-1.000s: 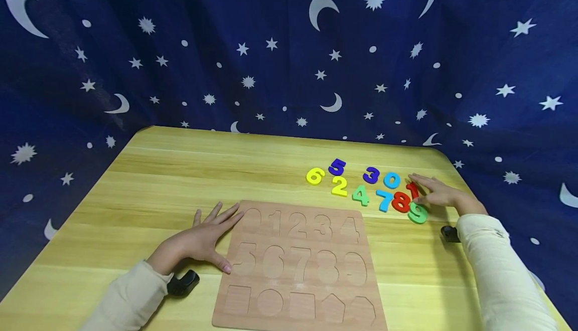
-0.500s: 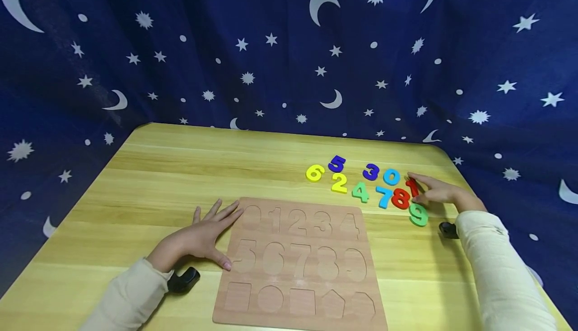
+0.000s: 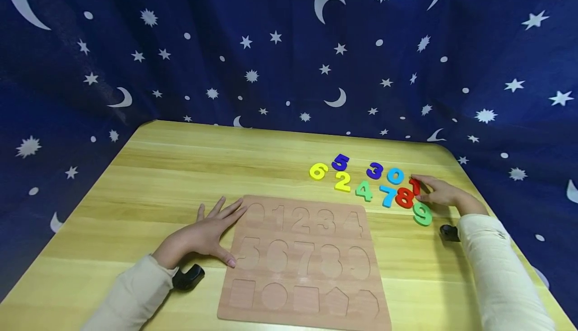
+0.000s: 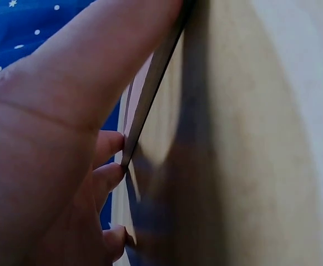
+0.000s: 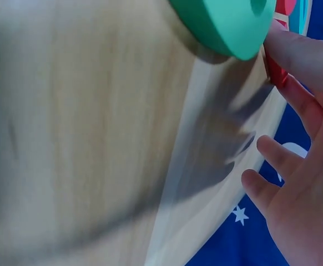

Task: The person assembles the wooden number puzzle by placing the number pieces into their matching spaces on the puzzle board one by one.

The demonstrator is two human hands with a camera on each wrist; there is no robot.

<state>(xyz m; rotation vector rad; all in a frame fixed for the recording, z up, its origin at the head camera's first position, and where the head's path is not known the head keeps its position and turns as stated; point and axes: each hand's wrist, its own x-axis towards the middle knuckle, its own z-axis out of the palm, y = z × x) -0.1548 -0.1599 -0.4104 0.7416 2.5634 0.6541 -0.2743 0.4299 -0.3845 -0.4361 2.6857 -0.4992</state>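
Note:
A brown wooden puzzle board with empty number and shape recesses lies on the table. My left hand rests flat beside it, fingers spread, touching its left edge; the left wrist view shows the thumb along the board edge. Loose coloured numbers lie behind the board at the right. My right hand pinches the red 1 between index finger and thumb, next to the red 8 and the green 9. The right wrist view shows the green 9 and a finger on the red 1.
The yellow 6, purple 5, yellow 2, purple 3, blue 0, green 4 and blue 7 lie in a cluster. The wooden table is ringed by a blue star-print curtain.
My right hand's fingers have drawn in from lying flat over the numbers to a pinch on the red 1. The left hand has stayed at the board's edge.

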